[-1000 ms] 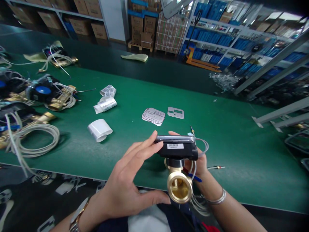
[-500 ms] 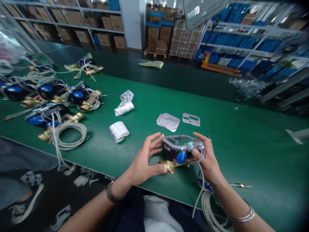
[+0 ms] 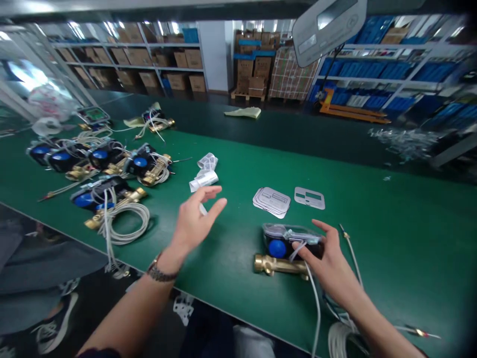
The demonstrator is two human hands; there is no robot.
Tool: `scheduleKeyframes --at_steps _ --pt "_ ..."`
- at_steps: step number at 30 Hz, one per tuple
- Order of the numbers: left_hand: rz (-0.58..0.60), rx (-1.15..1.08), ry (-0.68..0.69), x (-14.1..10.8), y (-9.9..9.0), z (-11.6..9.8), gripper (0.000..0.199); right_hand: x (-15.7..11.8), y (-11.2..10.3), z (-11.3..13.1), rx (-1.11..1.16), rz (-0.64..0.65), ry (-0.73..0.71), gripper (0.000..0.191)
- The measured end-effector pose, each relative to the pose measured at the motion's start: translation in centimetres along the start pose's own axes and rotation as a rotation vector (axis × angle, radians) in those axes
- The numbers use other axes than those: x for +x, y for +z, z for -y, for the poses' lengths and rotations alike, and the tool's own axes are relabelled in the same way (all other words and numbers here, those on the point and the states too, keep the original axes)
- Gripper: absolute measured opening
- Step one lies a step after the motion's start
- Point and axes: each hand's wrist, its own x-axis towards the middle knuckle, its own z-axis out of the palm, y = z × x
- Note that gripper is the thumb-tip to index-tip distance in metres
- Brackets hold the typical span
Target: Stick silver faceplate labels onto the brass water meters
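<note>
Fingers of your right hand (image 3: 333, 263) spread loosely at the right end of the meter (image 3: 281, 248), toward the counter's (image 3: 231, 263) front edge; don't let its cable (image 3: 316, 303) drag. Your left hand (image 3: 192, 223) is half-open, seemingly empty.

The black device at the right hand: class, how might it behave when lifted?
The device is probably heavy for its size, given its brass-coloured pipe. Its glossy cover may be slippery. Its loose, curving cable would likely flop.
</note>
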Motion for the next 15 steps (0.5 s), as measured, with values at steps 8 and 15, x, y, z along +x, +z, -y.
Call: scheduleKeyframes --at_steps 8,15 --pt "-0.04 0.393 -0.447 12.2 -4.2 8.2 0.054 1.8 -1.0 -0.4 -0.359 0.152 0.031 0.09" --pt "0.05 0.22 -0.56 13.2 -1.7 12.0 0.04 6.6 -7.2 1.4 -0.566 0.465 -0.283 0.083"
